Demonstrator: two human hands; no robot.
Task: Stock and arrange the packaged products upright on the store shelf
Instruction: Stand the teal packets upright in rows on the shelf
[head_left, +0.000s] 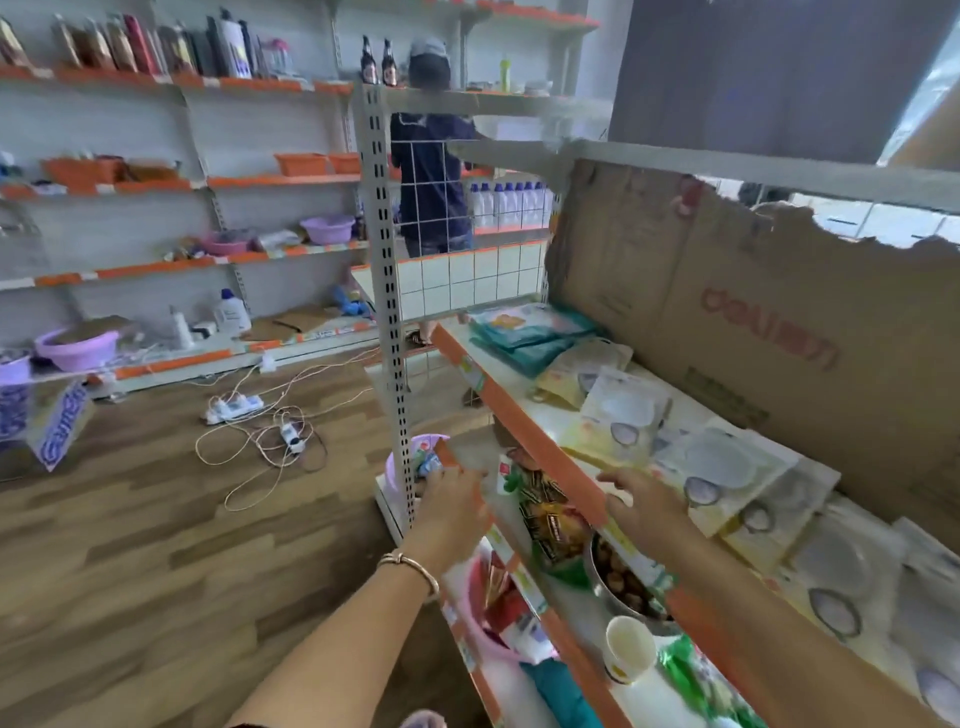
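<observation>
Pale packaged products (727, 462) lie flat in an overlapping row on the orange-edged shelf (524, 415) at my right, with teal packets (530, 335) at its far end. My right hand (644, 506) hovers over the shelf's front edge, fingers spread, holding nothing. My left hand (454, 499) reaches below that edge toward the lower shelf, near a snack packet (550, 514); motion blur hides whether it grips anything.
A torn cardboard sheet (753, 322) backs the shelf. A metal upright (387, 291) stands to the left. Below are pink basins (480, 623), a bowl of brown items (618, 577) and a paper cup (628, 649). Cables (260, 431) trail on the floor. A person (431, 156) stands behind.
</observation>
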